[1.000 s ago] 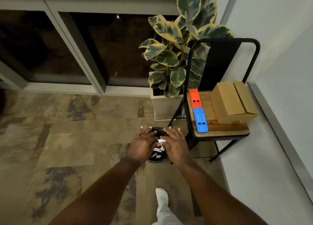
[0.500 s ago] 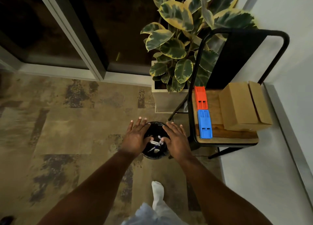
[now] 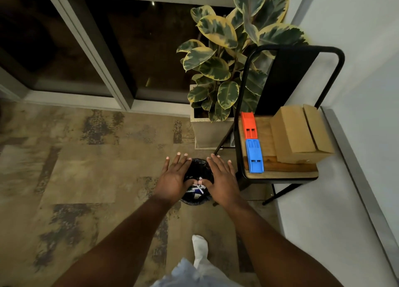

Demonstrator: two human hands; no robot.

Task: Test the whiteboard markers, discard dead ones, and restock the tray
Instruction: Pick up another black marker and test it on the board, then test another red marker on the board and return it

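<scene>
— Left hand (image 3: 174, 178) and right hand (image 3: 222, 179), curled over the bin (image 3: 198, 168) a second ago: now flat, fingers spread, thumbs nearly meeting, holding nothing.
— Bin?
— Black, on the floor under both hands; markers (image 3: 198, 189) inside.
— Two o'clock of it?
— Chair (image 3: 280, 174): blue box (image 3: 254, 157), orange box (image 3: 248, 128), cardboard box (image 3: 298, 135).

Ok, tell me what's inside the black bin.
Between the left hand and right hand, the bin shows white and blue pieces, possibly markers; the hands cover the rest.
</scene>
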